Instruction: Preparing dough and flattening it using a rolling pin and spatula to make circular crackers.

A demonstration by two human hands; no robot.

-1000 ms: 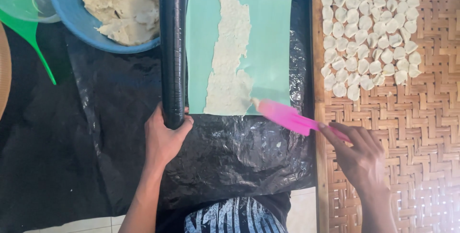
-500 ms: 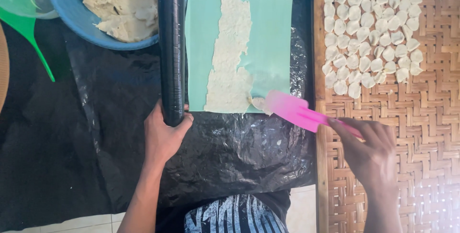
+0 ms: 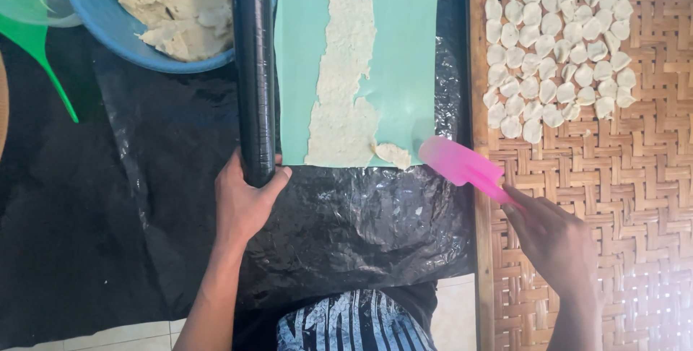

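One pink spatula (image 3: 462, 166) sits in the right hand (image 3: 559, 244), whose fingers grip the handle over the woven bamboo tray (image 3: 577, 199); its blade now lies at the lower right corner of the green mat (image 3: 404, 40), just beside a small loose scrap of dough (image 3: 393, 154). Half a second ago the blade was pressed against the bottom edge of the long dough sheet (image 3: 343, 69), so it has slid to the right and drawn back toward the tray, leaving that scrap cut off and lying apart from the strip. The left hand (image 3: 245, 203) stays wrapped around the near end of one black rolling pin (image 3: 253, 62), which lies along the left edge of the mat and has not shifted. There is one mat, one long ragged strip of flattened dough on it, and one detached scrap. On the tray lie several dozen small round dough pieces (image 3: 556, 40), packed in rows at its far end; too many to count surely. One blue bowl (image 3: 126, 33) of torn dough sits at the upper left, beside one green ladle (image 3: 32, 26), all on black plastic sheeting (image 3: 346, 228).
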